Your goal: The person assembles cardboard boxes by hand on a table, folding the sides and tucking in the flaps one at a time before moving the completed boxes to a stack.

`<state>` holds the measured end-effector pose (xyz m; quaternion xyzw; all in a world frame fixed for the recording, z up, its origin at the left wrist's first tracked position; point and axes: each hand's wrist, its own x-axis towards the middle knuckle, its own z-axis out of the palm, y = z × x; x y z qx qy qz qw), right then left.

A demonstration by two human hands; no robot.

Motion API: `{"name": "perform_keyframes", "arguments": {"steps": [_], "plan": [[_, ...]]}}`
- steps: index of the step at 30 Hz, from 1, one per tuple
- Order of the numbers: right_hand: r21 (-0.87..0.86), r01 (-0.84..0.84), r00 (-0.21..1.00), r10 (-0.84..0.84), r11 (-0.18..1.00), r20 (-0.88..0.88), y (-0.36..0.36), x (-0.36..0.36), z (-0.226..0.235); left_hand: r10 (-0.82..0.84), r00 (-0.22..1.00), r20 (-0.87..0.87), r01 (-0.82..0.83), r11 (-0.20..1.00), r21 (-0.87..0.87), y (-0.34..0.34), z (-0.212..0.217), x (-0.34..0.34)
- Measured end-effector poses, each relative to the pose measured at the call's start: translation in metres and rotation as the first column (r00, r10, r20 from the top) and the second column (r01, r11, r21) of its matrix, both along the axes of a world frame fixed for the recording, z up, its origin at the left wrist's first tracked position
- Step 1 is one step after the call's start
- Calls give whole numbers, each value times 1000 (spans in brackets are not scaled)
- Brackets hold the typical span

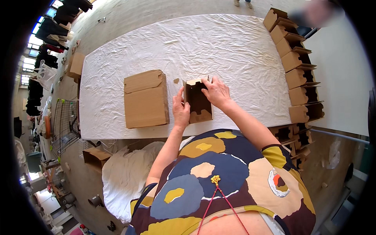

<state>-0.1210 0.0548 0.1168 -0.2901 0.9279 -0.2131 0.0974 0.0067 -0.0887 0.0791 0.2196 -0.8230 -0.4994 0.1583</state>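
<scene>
A small open cardboard box [201,116] stands on the white cloth in front of me, its dark inside facing up and notched flaps at its rim. My left hand [181,111] grips its left wall, thumb at the inner edge and fingers along the outside. At the far right corner, my right hand [216,92] has its fingers bent over the rim and far flap. Left of the box lies a stack of flattened cardboard boxes [145,102]. A small torn cardboard scrap [176,81] rests between the stack's far end and the box.
A wrinkled white cloth [235,51] covers the table. Along its right edge runs a row of open cardboard boxes [296,81], with more stacked below. An open carton [96,156] and white fabric [125,180] are at lower left. A wire rack [65,121] stands left. A blurred person is at upper right.
</scene>
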Motion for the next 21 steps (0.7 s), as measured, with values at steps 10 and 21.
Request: {"name": "perform_keyframes", "arguments": {"steps": [10,21], "plan": [[172,-53,992,32,984,123,-6,-8,-21,-58,998,33,61,991,-117,5,-12,-7],[156,-59,993,41,986,114,-6,-7,-27,36,937,347,118,902,-414,30,9,-23]]}}
